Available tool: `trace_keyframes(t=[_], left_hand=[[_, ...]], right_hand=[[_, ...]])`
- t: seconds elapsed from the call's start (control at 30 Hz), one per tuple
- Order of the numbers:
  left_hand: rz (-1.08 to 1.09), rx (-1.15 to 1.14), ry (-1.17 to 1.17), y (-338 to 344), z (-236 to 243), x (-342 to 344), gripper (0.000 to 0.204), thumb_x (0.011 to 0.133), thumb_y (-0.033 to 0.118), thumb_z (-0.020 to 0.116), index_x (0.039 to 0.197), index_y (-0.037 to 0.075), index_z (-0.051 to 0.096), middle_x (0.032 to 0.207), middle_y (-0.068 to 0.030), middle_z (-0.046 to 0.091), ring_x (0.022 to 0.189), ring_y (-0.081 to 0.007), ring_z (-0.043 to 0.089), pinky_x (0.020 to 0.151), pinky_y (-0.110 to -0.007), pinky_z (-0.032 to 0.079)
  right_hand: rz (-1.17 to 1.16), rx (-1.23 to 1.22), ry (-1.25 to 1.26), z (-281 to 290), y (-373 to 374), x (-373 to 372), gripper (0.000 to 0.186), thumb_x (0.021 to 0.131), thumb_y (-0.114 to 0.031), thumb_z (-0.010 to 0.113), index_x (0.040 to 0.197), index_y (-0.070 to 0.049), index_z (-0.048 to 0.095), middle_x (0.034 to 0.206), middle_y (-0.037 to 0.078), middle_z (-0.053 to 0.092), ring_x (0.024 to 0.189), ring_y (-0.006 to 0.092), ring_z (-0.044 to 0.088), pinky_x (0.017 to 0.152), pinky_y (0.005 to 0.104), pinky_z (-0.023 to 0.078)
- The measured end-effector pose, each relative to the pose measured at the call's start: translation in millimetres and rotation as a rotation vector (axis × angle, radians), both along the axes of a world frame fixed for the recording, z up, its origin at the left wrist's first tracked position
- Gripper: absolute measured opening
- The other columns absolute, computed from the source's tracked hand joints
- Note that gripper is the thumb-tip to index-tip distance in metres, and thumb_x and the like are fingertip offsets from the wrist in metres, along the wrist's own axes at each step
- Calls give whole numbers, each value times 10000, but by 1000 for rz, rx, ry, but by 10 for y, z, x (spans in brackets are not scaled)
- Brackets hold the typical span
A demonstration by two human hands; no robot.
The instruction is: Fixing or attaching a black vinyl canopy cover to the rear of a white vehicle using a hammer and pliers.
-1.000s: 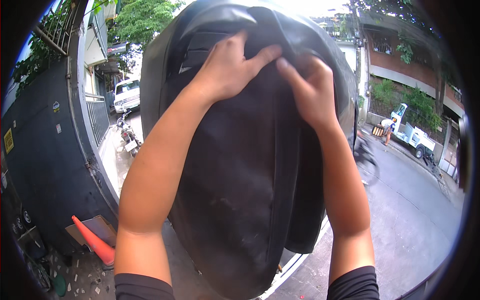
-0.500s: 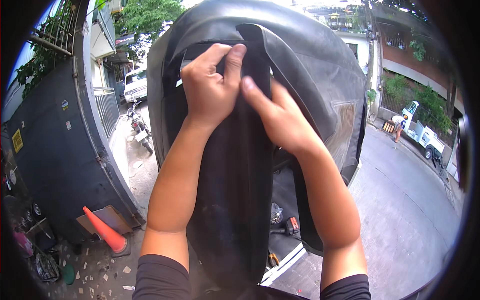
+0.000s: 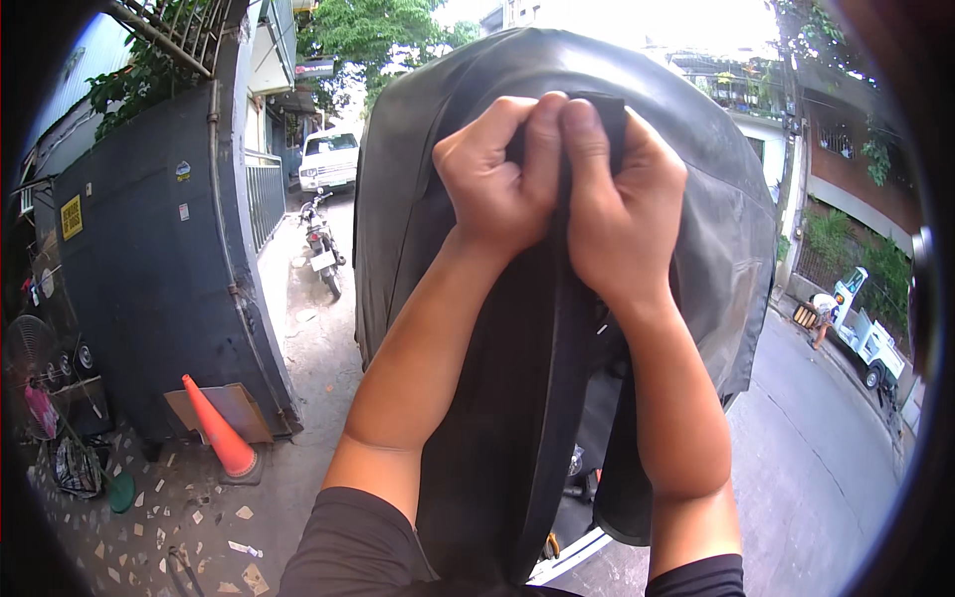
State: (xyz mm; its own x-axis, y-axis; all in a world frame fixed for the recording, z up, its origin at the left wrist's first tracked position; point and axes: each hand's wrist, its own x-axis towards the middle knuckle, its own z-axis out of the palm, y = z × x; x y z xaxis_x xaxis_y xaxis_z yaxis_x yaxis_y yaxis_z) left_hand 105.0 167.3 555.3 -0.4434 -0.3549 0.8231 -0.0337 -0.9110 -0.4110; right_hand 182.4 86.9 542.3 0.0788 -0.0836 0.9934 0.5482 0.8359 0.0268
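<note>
At the centre of the view, raised in front of you, hangs a large black rubber inner tube [image 3: 696, 229]; it fills most of the frame and its lower folds drop down between your forearms. Your left hand [image 3: 497, 184] and right hand [image 3: 622, 209] meet at its upper part, knuckles touching; the fingers [image 3: 542, 139] of both hands are curled together and clamped on a narrow fold of the rubber pinched between them (the thumbs are hidden behind the fold). To your left, an orange traffic cone [image 3: 221, 433] stands on the pavement just beside a dark grey wall [image 3: 139, 269]; a parked motorbike [image 3: 323, 249] and a white pickup [image 3: 328, 159] sit further up the lane; at far right, a small white truck [image 3: 867, 333] stands by the road.
</note>
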Motion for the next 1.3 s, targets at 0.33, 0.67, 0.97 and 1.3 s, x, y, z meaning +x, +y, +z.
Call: trace_keyframes(t=[0.33,0.67,0.97,1.3], left_hand=[[71,-276,277,260,-92,-854,323,946,89,662,1269,85,668,1128,-30,691,939,-94,579,814,-243,469],[572,-377,396,546,-339,-1054,142,918,79,709,922,-28,616,897,-159,680,744,-298,679,687,-365,538],[672,-237,265,605,-461,-912,70,926,7,657,947,-19,596,886,-167,633,781,-383,665,699,-446,534],[266,-381,244,661,-812,-870,204,1003,145,627,1151,12,671,1126,-126,687,1036,-265,684,853,-354,541]], right_hand=[[143,-45,138,-102,-187,156,298,1043,-232,643,965,39,739,844,-2,707,799,50,573,736,225,467],[-920,93,-356,122,-330,341,244,876,-74,664,1109,-1,675,1037,132,723,963,298,697,809,375,540],[-941,-393,-739,110,145,218,261,905,-266,707,835,-17,673,765,169,699,822,374,688,843,446,493],[-690,-89,-665,372,-25,-203,205,883,-219,721,871,-16,698,781,211,684,741,414,672,672,470,535]])
